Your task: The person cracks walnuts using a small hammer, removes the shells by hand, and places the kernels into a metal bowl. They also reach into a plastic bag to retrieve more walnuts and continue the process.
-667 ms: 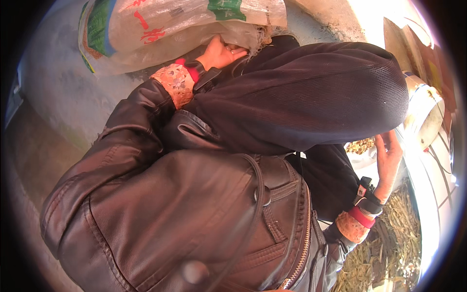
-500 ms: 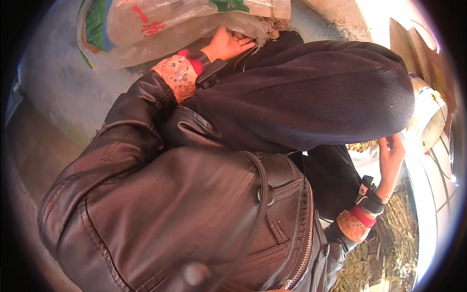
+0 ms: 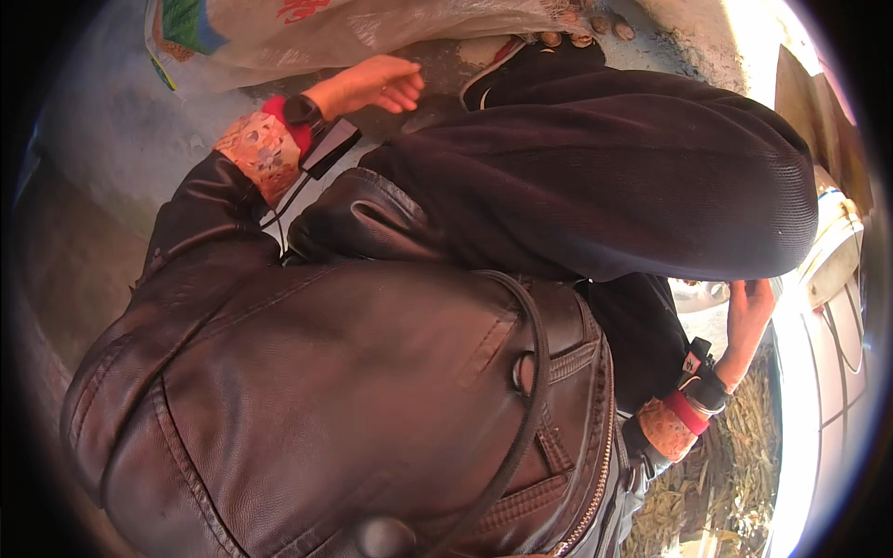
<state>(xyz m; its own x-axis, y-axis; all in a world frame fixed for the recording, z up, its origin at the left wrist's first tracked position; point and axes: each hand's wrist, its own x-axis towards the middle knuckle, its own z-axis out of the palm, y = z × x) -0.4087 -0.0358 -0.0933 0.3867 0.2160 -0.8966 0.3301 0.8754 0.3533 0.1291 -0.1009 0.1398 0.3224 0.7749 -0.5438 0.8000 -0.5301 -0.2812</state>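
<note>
My left hand (image 3: 377, 84) hovers at the upper left, beside a white woven plastic sack (image 3: 391, 23) with green and red print. Its fingers are loosely stretched and nothing shows in them; a gap parts it from the sack. At the lower right, my right hand (image 3: 747, 316) reaches up to the underside of my bent knee, next to a pale shiny bowl (image 3: 698, 296). The knee covers its fingertips, so I cannot tell what they hold. Most of the bowl is hidden too. Several walnuts (image 3: 582, 41) lie by my dark shoe (image 3: 493, 70).
My bent leg (image 3: 595, 177) in dark trousers lies between the hands. Dry leaves or husks (image 3: 744, 446) lie at the lower right. A white bucket-like container (image 3: 837, 246) stands beyond the knee, near boards (image 3: 805, 112). White tiles (image 3: 842, 372) run along the right.
My left hand has come away from the sack's mouth, moving left and toward me. The sack has shifted up, uncovering walnuts and my shoe. The right hand has hardly moved.
</note>
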